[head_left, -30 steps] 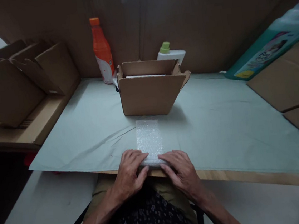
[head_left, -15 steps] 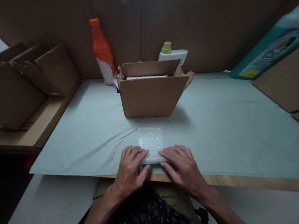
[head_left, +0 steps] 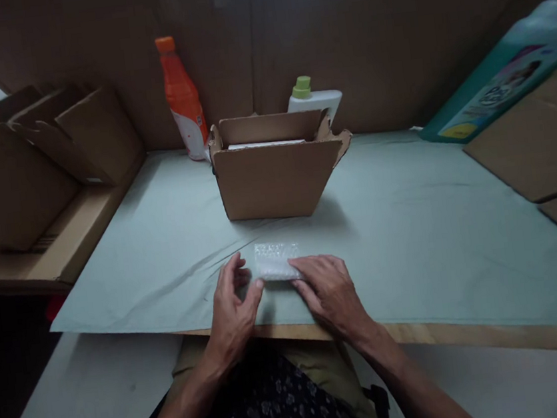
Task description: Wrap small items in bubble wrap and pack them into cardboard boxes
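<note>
A small piece of bubble wrap (head_left: 277, 263) lies on the pale green cloth near the front of the table, its near side rolled or folded into a thick edge. My right hand (head_left: 328, 289) grips its right end, fingers on top and thumb at the near edge. At the left end, my left hand (head_left: 236, 301) is open, with curved fingers held apart from the wrap. Its thumb tip comes close to the near left corner; whether it touches I cannot tell. Anything inside the roll is hidden.
Behind the wrap stands an open cardboard box (head_left: 268, 183) with something white inside. Farther back are an orange bottle (head_left: 182, 99) and a white bottle with a green cap (head_left: 316, 100). Cardboard boxes (head_left: 8, 179) fill the left; a teal bottle (head_left: 486, 91) leans by cardboard (head_left: 537, 139) at right.
The near edge of the bubble wrap has rolled away from me, leaving less flat sheet. My left hand has come off it and opened, while my right hand moved forward with it.
</note>
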The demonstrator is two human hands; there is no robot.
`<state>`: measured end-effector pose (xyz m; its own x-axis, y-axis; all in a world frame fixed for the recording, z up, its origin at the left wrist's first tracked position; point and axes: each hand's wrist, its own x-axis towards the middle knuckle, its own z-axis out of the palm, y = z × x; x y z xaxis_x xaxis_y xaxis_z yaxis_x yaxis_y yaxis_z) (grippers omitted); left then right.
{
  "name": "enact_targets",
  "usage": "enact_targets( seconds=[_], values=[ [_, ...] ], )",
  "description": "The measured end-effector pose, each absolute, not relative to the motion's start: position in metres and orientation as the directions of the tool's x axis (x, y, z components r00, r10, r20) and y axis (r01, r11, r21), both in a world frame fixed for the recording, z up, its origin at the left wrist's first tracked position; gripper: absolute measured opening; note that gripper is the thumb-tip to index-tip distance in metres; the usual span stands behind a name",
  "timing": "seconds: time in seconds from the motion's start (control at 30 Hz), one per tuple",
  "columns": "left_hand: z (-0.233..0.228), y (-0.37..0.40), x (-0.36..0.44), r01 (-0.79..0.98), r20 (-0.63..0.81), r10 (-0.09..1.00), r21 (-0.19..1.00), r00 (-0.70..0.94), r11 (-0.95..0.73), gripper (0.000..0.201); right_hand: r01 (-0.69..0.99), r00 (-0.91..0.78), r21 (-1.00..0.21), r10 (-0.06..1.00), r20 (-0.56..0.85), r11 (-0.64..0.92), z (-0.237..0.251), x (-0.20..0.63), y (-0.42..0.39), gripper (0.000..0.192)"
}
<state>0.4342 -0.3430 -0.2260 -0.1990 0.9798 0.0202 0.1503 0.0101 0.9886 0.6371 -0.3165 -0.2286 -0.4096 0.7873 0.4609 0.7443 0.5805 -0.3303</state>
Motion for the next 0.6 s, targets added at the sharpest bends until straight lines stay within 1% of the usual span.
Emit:
enact_targets(
  seconds=[0.03,0.07,0.1,0.13,0.2,0.27,0.33,0.4,0.43,0.47,0.5,0.53,0.6],
  values=[
    [-0.225,-0.350,0.436,-0.032,-0.098,0.976,0.995,-0.196,0.094,0.066,0.726,-0.378,-0.396,0.807,0.453,0.563,-0.226,0.638,-0.316,0.026],
    [-0.224,-0.356,0.439,-0.198,-0.200,0.966,0.966,-0.165,0.167,0.075,0.703,-0.350,-0.463,0.829,0.435,0.540,-0.224,0.637,-0.317,0.026],
    [-0.223,-0.361,0.442,-0.331,-0.274,0.954,0.917,-0.120,0.221,0.084,0.676,-0.331,-0.529,0.853,0.404,0.513,-0.222,0.637,-0.319,0.027],
    [-0.222,-0.363,0.445,-0.426,-0.317,0.945,0.867,-0.076,0.257,0.092,0.646,-0.323,-0.590,0.874,0.363,0.484,-0.219,0.636,-0.322,0.027],
    [-0.221,-0.363,0.450,-0.525,-0.341,0.940,0.804,-0.023,0.279,0.100,0.586,-0.335,-0.687,0.900,0.277,0.430,-0.215,0.634,-0.329,0.026],
    [-0.220,-0.360,0.454,-0.553,-0.327,0.945,0.789,-0.008,0.269,0.099,0.549,-0.320,-0.744,0.918,0.234,0.381,-0.213,0.633,-0.334,0.024],
    [-0.218,-0.358,0.456,-0.551,-0.312,0.950,0.793,0.001,0.261,0.095,0.516,-0.251,-0.796,0.945,0.211,0.315,-0.211,0.635,-0.337,0.030],
    [-0.216,-0.359,0.456,-0.555,-0.294,0.956,0.794,0.010,0.250,0.094,0.421,-0.216,-0.883,0.969,0.121,0.205,-0.210,0.638,-0.340,0.049],
    [-0.216,-0.359,0.457,-0.563,-0.283,0.959,0.789,0.022,0.245,0.095,0.357,-0.232,-0.924,0.971,0.055,0.137,-0.210,0.639,-0.342,0.060],
    [-0.215,-0.361,0.457,-0.571,-0.270,0.962,0.785,0.034,0.241,0.095,0.299,-0.258,-0.952,0.966,-0.008,0.072,-0.210,0.639,-0.343,0.066],
    [-0.216,-0.362,0.457,-0.572,-0.258,0.965,0.785,0.046,0.237,0.095,0.259,-0.279,-0.966,0.959,-0.056,0.018,-0.211,0.640,-0.345,0.066],
    [-0.216,-0.363,0.458,-0.558,-0.249,0.967,0.794,0.060,0.239,0.094,0.238,-0.285,-0.971,0.955,-0.087,-0.017,-0.212,0.640,-0.347,0.062],
    [-0.217,-0.364,0.458,-0.478,-0.247,0.964,0.838,0.094,0.261,0.091,0.237,-0.258,-0.971,0.961,-0.102,-0.039,-0.214,0.640,-0.348,0.047]
  ],
)
